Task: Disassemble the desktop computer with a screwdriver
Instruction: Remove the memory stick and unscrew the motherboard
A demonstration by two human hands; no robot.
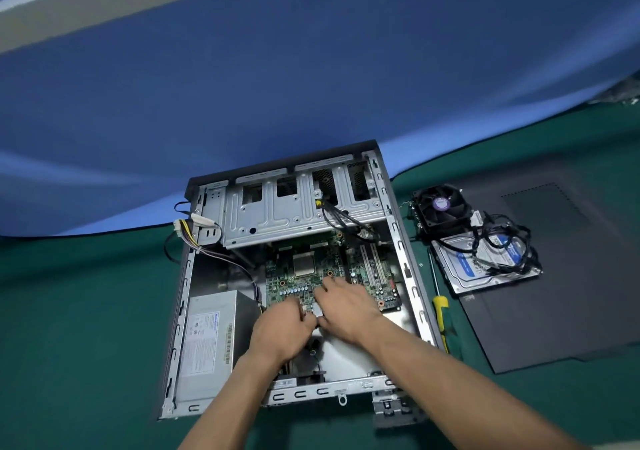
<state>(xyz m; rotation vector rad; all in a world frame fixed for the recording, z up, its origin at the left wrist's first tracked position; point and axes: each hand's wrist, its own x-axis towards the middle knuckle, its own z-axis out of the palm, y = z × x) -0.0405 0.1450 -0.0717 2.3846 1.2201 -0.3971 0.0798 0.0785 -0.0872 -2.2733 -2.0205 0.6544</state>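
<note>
Both forearms reached into the open computer case (405,252) lying flat on the green counter (86,311). Left hand (282,328) had its fingers curled at the motherboard (311,276) edge, can't tell what it gripped. Right hand (346,311) lay flatter, fingers spread on the board. Power supply (207,339) sat at the case's left. Off to the right, untouched: screwdriver (441,314), then hard drive (485,266), cooler fan (441,207) and the side panel (561,276).
</note>
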